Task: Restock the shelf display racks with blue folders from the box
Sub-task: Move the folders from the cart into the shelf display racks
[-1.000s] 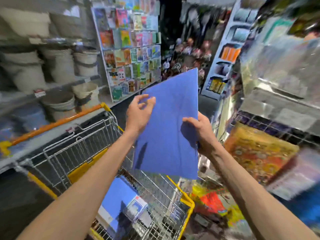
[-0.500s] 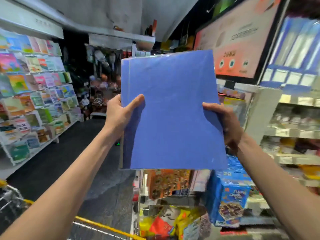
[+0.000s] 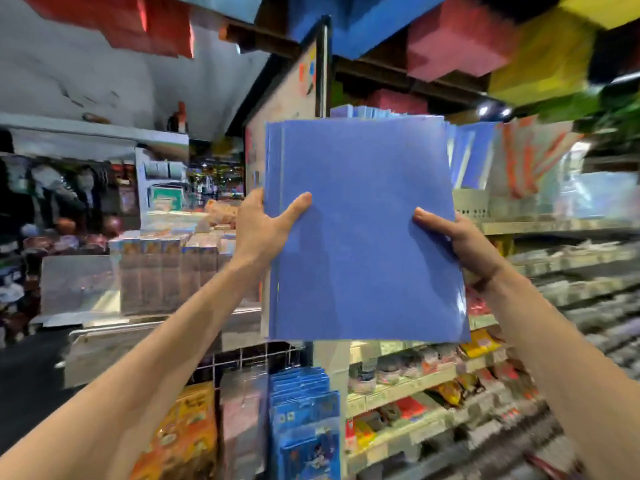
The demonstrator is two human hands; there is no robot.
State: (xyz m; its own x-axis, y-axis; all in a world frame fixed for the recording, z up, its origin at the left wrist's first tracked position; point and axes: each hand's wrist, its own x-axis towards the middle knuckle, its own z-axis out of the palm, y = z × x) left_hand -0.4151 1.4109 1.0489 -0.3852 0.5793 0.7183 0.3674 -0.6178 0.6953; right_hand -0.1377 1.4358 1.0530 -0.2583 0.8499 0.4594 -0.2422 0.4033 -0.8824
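Clasping blue folders (image 3: pixel 363 244) by opposite edges

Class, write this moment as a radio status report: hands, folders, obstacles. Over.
Left hand, right hand grip folder stack by its side edges, upright. Rack behind holds more blue folders. No obstacle seen.

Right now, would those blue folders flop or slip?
Probably fairly stiff: the blue folders stand flat with the left hand and right hand gripping only their sides. Likely slippery: the cover shines, and the stack fans at its left edge.
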